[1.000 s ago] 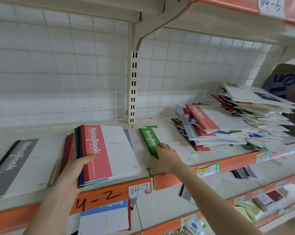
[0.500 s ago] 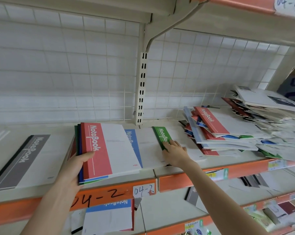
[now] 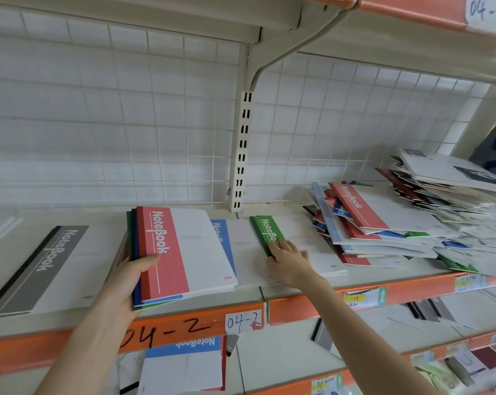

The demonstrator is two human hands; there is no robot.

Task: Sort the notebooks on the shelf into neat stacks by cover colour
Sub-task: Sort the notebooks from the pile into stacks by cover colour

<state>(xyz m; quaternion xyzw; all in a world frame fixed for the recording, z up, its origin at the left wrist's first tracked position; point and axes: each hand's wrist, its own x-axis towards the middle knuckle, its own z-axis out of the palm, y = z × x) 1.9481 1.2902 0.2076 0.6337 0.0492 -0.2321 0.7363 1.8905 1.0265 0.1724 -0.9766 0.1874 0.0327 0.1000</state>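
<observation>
My left hand (image 3: 127, 283) grips the left edge of a small stack of notebooks (image 3: 184, 252) with a red-banded one on top, tilted up off the shelf (image 3: 306, 306). A blue-banded notebook (image 3: 241, 249) lies flat to its right, partly under the stack. A green-banded notebook (image 3: 301, 240) lies right of that, and my right hand (image 3: 289, 260) rests flat on its lower left corner with fingers spread. A grey-banded notebook (image 3: 41, 269) lies at the left. A messy heap of mixed notebooks (image 3: 398, 223) fills the right end.
A white wire grid backs the shelf, with a slotted upright post (image 3: 241, 155) at the middle. The orange shelf edge carries a label (image 3: 242, 320). The lower shelf holds a blue notebook (image 3: 184, 363) and several loose items at the right.
The green notebook has slid to the right under my right hand, uncovering the blue notebook beside the stack. My left hand keeps its hold on the stack.
</observation>
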